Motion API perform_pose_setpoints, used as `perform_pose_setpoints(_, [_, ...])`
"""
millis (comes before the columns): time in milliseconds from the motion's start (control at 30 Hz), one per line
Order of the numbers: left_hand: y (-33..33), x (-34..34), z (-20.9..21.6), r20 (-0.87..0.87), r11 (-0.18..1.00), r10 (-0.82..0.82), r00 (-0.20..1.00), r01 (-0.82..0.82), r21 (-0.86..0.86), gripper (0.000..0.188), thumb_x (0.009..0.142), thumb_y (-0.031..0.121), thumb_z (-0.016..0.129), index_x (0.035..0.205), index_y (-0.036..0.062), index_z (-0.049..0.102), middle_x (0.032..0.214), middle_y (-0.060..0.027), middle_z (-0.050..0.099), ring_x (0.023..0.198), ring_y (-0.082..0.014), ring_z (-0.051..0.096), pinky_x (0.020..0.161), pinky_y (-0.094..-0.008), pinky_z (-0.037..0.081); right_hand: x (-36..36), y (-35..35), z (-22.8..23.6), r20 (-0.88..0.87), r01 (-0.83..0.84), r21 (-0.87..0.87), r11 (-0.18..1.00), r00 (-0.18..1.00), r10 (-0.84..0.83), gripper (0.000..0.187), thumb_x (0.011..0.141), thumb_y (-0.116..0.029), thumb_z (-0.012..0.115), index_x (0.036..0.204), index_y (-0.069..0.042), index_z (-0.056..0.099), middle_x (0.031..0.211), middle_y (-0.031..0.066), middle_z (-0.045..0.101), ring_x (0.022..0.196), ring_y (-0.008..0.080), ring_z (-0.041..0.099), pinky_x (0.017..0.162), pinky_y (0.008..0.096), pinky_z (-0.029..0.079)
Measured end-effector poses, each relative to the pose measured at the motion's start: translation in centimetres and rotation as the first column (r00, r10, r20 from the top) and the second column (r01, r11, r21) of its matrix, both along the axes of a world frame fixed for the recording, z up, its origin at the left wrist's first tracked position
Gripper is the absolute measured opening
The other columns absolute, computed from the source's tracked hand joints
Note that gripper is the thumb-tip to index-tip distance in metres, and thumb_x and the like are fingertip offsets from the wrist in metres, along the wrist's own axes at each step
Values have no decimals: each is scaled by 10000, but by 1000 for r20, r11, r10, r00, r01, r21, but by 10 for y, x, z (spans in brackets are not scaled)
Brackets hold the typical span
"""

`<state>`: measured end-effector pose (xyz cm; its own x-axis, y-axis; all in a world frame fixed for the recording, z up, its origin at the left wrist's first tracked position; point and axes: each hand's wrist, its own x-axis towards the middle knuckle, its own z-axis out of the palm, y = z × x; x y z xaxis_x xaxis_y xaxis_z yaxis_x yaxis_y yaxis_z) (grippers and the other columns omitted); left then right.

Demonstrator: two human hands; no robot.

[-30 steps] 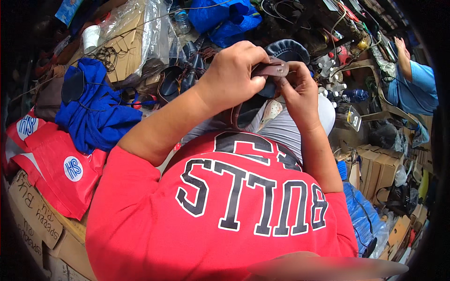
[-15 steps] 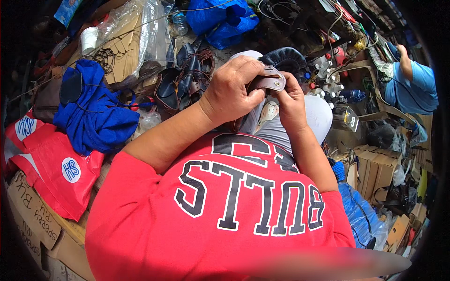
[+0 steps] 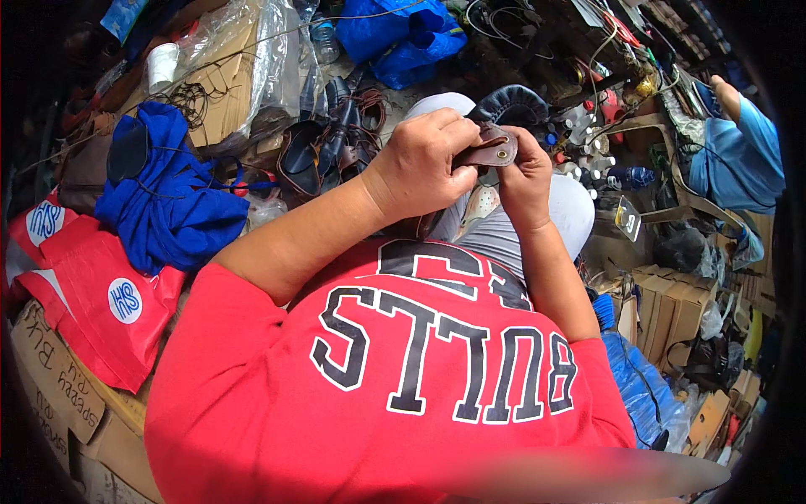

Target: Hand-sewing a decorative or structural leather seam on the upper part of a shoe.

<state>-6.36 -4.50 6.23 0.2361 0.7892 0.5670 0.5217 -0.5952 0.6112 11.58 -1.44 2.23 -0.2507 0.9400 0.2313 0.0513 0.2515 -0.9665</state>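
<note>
Above my lap, both hands grip a small brown leather piece [image 3: 491,151] with a metal eyelet near its rounded right end. My left hand [image 3: 426,160] is closed on its left side, fingers curled over the top and thumb at the lower edge. The right edge is pinched between the thumb and fingers of my right hand [image 3: 527,181]. Much of the leather is hidden by my fingers. Just beyond the hands lies a black gathered leather item [image 3: 510,106], its kind unclear. Several dark leather shoes [image 3: 323,151] stand to the left of my hands.
Blue cloth [image 3: 168,197] and a red bag [image 3: 101,294] lie at left, near a white cup [image 3: 162,67]. A blue plastic bag [image 3: 399,38] sits at the far side. Several small bottles [image 3: 592,155] stand right, above stacked cardboard [image 3: 672,307]. Another person's blue sleeve [image 3: 735,160] shows far right.
The leather piece has tilted slightly and shifted a little, with both hands still holding it. My left hand has moved slightly right and down.
</note>
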Motion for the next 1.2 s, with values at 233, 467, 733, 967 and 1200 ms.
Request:
perform_pose_setpoints(233, [7,-1,-6,107,994,74,992,-82,72,269,617,34,646,883,3,616,865,-154,631,814,-305,623,743,-350,507,6,-9,-2,175,107,103,989,977,-124,162,786,-33,688,942,-4,654,835,45,625,759,120,588,695,237,468])
perform_pose_setpoints(467, [4,-4,-2,90,995,96,991,-98,19,252,621,33,645,870,-1,621,864,-154,635,811,-307,625,741,-349,508,2,-6,-5,164,151,40,988,974,-155,107,805,-21,647,900,8,609,823,76,592,745,135,586,676,251,471])
perform_pose_setpoints(733, [-1,-3,0,42,997,69,997,-71,42,245,623,39,644,865,3,622,858,-161,632,800,-314,625,734,-358,511,-8,-3,-4,183,151,152,977,967,-178,87,821,-17,599,904,1,578,836,96,578,732,189,568,671,283,463])
perform_pose_setpoints(967, [7,-22,23,-122,994,-97,988,90,-69,215,671,-9,611,885,6,629,885,-155,630,785,-305,630,726,-341,511,-5,-7,37,345,24,192,981,934,-90,122,823,-50,623,941,-26,646,912,146,631,808,240,630,724,312,489])
perform_pose_setpoints(1200, [69,-76,77,-612,922,-324,722,387,-32,197,650,46,704,785,190,705,1180,-4,566,1176,-223,449,982,-399,326,37,-34,108,236,-198,137,971,958,162,225,808,-2,642,1028,-39,676,1055,92,648,968,176,607,824,279,474])
